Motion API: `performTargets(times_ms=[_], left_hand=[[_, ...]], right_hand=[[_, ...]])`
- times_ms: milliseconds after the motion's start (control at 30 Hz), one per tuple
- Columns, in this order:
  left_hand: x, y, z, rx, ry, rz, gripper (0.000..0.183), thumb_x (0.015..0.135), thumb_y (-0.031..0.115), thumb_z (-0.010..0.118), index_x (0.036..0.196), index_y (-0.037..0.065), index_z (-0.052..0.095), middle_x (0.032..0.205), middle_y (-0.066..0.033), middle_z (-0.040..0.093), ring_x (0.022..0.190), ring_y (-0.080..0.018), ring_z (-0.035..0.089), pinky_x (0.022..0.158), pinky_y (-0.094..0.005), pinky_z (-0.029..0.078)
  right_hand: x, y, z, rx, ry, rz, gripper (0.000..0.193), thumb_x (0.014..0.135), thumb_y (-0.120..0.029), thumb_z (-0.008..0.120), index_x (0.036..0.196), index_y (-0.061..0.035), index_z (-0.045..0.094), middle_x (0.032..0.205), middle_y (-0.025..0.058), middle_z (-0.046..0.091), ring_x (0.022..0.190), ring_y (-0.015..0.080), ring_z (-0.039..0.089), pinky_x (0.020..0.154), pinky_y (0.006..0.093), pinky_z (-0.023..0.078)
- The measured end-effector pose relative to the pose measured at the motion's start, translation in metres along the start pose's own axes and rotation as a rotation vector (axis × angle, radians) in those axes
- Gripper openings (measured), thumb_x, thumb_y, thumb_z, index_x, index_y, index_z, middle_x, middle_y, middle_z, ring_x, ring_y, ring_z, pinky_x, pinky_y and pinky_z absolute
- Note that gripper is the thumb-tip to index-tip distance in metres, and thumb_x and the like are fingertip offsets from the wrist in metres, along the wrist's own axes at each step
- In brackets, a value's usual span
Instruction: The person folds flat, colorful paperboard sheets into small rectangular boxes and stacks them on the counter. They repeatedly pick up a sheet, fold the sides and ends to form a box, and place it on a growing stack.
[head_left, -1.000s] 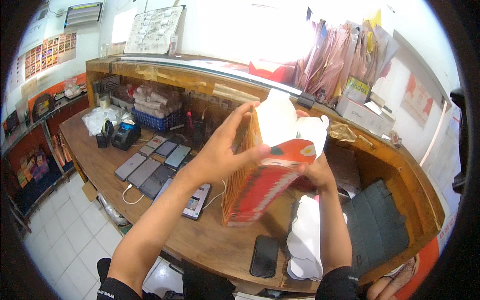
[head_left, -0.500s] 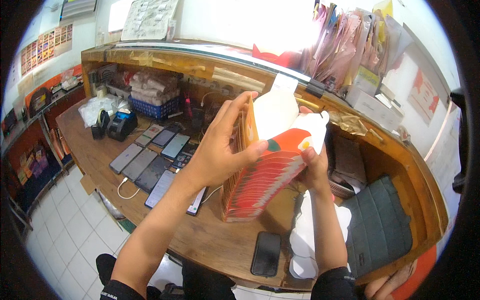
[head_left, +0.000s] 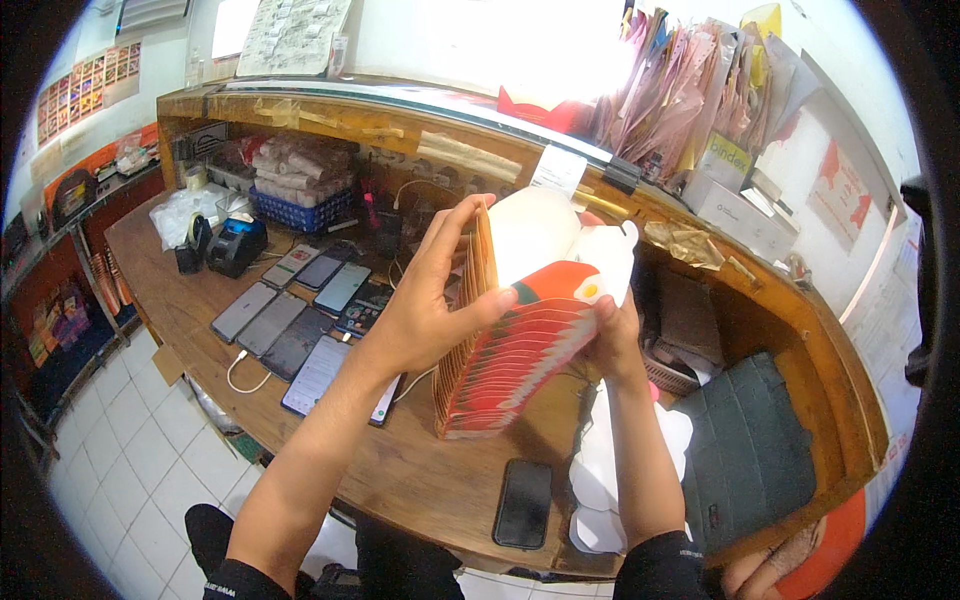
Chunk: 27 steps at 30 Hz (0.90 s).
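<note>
A tall stack of nested paper food cartons, red and orange outside and white inside, is held up tilted over the wooden desk. My left hand wraps its left side, thumb pressed on the front rim and fingers behind. On the right side my right hand grips the stack, its thumb by the white tab; its other fingers are mostly hidden. The top carton's white inside faces up. Below my right forearm lie more white scalloped cartons, partly covered by the arm.
Several phones with white cables lie left. A black phone is at the near edge, a dark padded bag to the right. Behind stand a blue basket of paper rolls and a small printer. A person's hand shows lower right.
Both hands keep hold of the carton stack, which sits slightly further left and a little lower in the picture. The whole view has shifted slightly too.
</note>
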<state>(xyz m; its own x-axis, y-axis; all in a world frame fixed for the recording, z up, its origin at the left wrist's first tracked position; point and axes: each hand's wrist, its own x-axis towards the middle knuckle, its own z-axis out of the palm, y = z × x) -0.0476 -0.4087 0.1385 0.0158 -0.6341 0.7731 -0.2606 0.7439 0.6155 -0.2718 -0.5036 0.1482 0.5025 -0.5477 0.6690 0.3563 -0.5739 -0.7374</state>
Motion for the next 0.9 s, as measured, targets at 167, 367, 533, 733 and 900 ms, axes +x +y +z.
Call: performTargets(times_ms=[167,367,533,733,900], left_hand=[[0.011,0.003,0.026,-0.093,0.103,-0.036,0.098,0.096,0.057,0.077,0.160,-0.002,0.031,0.152,-0.0244,0.046,0.144,-0.0342,0.048,0.121,-0.0458,0.040],[0.015,-0.006,0.043,-0.188,0.238,0.002,0.087,0.098,0.051,0.077,0.154,-0.003,0.038,0.146,-0.0226,0.053,0.136,-0.0281,0.054,0.116,-0.0411,0.044],[0.011,-0.013,0.043,-0.194,0.229,-0.004,0.084,0.098,0.049,0.078,0.152,-0.004,0.043,0.145,-0.0217,0.054,0.136,-0.0275,0.054,0.116,-0.0404,0.043],[0.001,-0.017,0.046,-0.173,0.242,0.030,0.085,0.099,0.051,0.075,0.154,-0.006,0.042,0.149,-0.0228,0.053,0.138,-0.0292,0.053,0.117,-0.0411,0.042],[0.002,-0.016,0.034,-0.063,0.177,0.005,0.094,0.099,0.062,0.069,0.159,-0.003,0.037,0.153,-0.0257,0.050,0.142,-0.0333,0.052,0.118,-0.0430,0.042]], right_hand=[[0.011,-0.004,0.000,0.067,0.022,-0.156,0.106,0.092,-0.073,0.070,0.162,-0.0015,0.034,0.160,0.0204,0.046,0.150,0.0317,0.045,0.125,0.0454,0.036],[0.011,0.007,0.011,0.056,0.179,-0.090,0.067,0.105,-0.059,0.051,0.153,-0.0122,0.042,0.155,0.0162,0.051,0.144,0.0282,0.053,0.118,0.0419,0.049],[0.007,0.010,0.012,0.046,0.179,-0.061,0.066,0.106,-0.057,0.051,0.150,-0.0080,0.045,0.143,0.0144,0.057,0.135,0.0247,0.058,0.115,0.0393,0.048],[0.002,0.004,0.014,0.033,0.114,-0.061,0.065,0.105,-0.052,0.057,0.147,-0.0038,0.045,0.136,0.0124,0.056,0.128,0.0216,0.057,0.112,0.0350,0.044],[0.004,-0.007,0.014,-0.006,0.047,-0.041,0.067,0.107,-0.054,0.056,0.151,-0.0055,0.042,0.140,0.0134,0.055,0.135,0.0228,0.053,0.117,0.0373,0.040]])
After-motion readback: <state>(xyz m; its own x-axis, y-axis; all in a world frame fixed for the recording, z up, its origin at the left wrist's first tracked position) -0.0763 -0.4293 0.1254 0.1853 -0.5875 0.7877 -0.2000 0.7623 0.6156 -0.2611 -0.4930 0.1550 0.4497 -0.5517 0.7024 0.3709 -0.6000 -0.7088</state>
